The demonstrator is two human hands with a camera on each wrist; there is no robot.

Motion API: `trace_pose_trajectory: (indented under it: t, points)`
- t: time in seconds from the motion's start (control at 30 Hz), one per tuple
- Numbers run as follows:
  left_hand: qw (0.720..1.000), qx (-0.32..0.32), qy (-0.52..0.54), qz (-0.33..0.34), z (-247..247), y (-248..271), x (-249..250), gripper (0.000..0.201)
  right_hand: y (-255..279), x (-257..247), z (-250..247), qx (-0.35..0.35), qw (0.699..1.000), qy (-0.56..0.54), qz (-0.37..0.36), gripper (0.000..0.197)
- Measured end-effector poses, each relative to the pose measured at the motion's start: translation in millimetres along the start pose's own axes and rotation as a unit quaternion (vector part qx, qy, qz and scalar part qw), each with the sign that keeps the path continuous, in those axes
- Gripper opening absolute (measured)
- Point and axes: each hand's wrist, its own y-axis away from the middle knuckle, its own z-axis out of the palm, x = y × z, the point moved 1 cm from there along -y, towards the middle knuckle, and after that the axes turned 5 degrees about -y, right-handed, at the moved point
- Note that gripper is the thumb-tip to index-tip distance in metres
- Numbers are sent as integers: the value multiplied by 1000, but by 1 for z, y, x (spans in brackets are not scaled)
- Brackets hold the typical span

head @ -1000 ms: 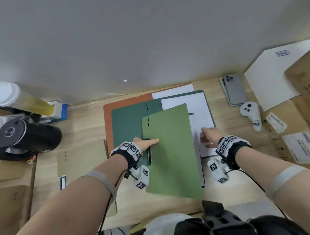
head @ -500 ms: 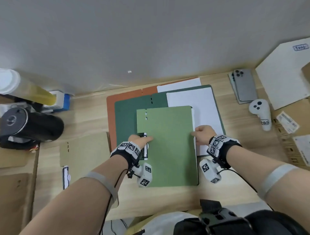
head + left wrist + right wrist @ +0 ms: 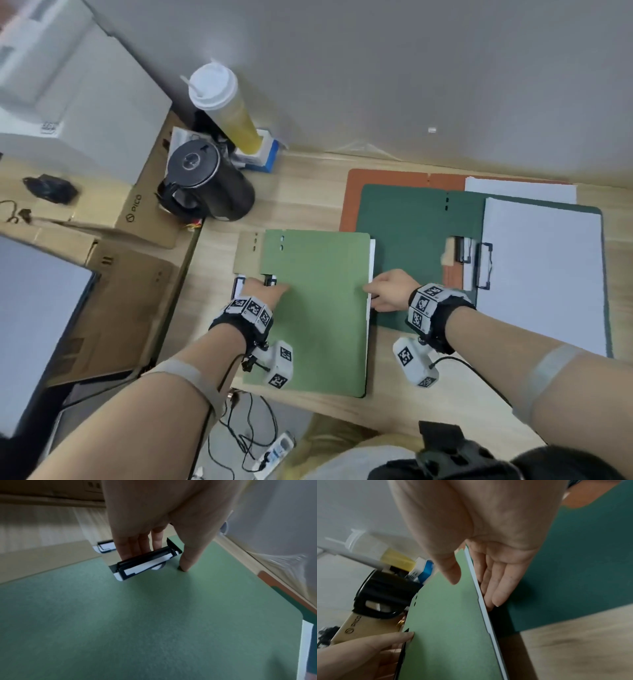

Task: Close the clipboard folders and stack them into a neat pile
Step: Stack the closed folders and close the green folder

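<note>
- Left hand [image 3: 265, 291] gripped the light green folder [image 3: 318, 308] at its spine edge, thumb pressed on the cover and fingers curled round the black clip [image 3: 145, 562] that poked out of a notch there.
- Right hand [image 3: 387, 291] pinched the opposite, opening edge, thumb on top of the cover and fingers underneath; white paper [image 3: 371, 274] showed as a thin strip along that edge.
- Closing looked done for this one folder: its cover lay flat over the sheets. It sat on the wooden bench [image 3: 308, 205], overlapping a closed tan folder [image 3: 247, 251], of which only a strip with punch holes showed at its left edge, so a pile seemed begun.
- Left to do, by my reading: a dark green folder [image 3: 404, 240] lay open to the right with its white sheets [image 3: 541, 267] and clip exposed, and an orange folder [image 3: 394, 180] lay open beneath it. Both needed closing and stacking.
- As for looks, the light green folder was matte card with rounded corners and two small holes near its top left. Its right edge overlapped the dark green folder.
</note>
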Motion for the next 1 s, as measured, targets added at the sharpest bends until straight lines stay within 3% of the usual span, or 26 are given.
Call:
trace_pose_trajectory:
  t: [0.07, 0.13, 0.23, 0.3, 0.37, 0.5, 0.57, 0.63, 0.8, 0.93, 1.0]
  points:
    - [1000, 9, 6, -16, -12, -13, -14, 35, -5, -7, 25, -27, 1000, 13, 4, 35]
    - [999, 36, 12, -36, -21, -25, -23, 50, -11, -10, 44, -42, 999, 25, 10, 34]
    - [996, 61, -18, -65, -20, -53, -38, 56, -14, -16, 60, -46, 998, 43, -6, 16]
    - [993, 81, -36, -74, -19, -67, -43, 53, -15, -18, 61, -30, 998, 48, -30, 7]
    - [990, 113, -42, -68, -31, -46, -24, 51, -15, -21, 51, 1, 998, 45, -37, 5]
    - [992, 125, -25, 7, -35, -18, 18, 49, -7, -18, 8, 89, 995, 20, -35, 15]
    - [993, 96, 28, 63, -25, -12, 41, 41, -1, -11, -20, 141, 989, 10, -30, 11]
    - [992, 26, 67, 101, -9, -3, 63, 34, 1, 0, -50, 185, 982, 1, -29, 11]
    - [980, -129, 10, 154, 57, 21, 105, 38, 3, 37, -107, 248, 969, -1, -14, 38]
    - [977, -140, 2, 158, 89, 45, 115, 22, 26, 39, -111, 244, 969, -39, -13, 35]
    - [980, -137, 17, 141, 100, 51, 119, 38, 26, 43, -115, 227, 972, -62, -17, 39]
